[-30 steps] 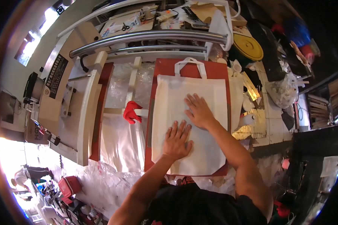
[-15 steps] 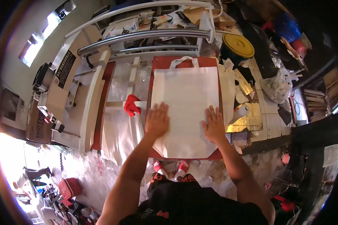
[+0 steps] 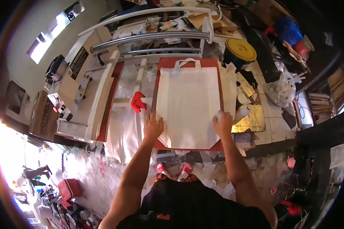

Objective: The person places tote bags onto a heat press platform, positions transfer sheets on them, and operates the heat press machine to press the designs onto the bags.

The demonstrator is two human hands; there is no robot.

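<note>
We have our left hand (image 3: 153,126) and right hand (image 3: 223,124) at opposite edges of the white bag (image 3: 189,108), whether gripping we cannot tell.

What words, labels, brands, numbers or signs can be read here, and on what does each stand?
"HOT...", apparently, on the brown carton; remaining letters unclear.
Black plate: characters too small to read.
Black shirt: print too blurred.
Orange legwear lettering: partly hidden, unreadable.

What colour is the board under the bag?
Red; the board shows best in the head view.
</note>
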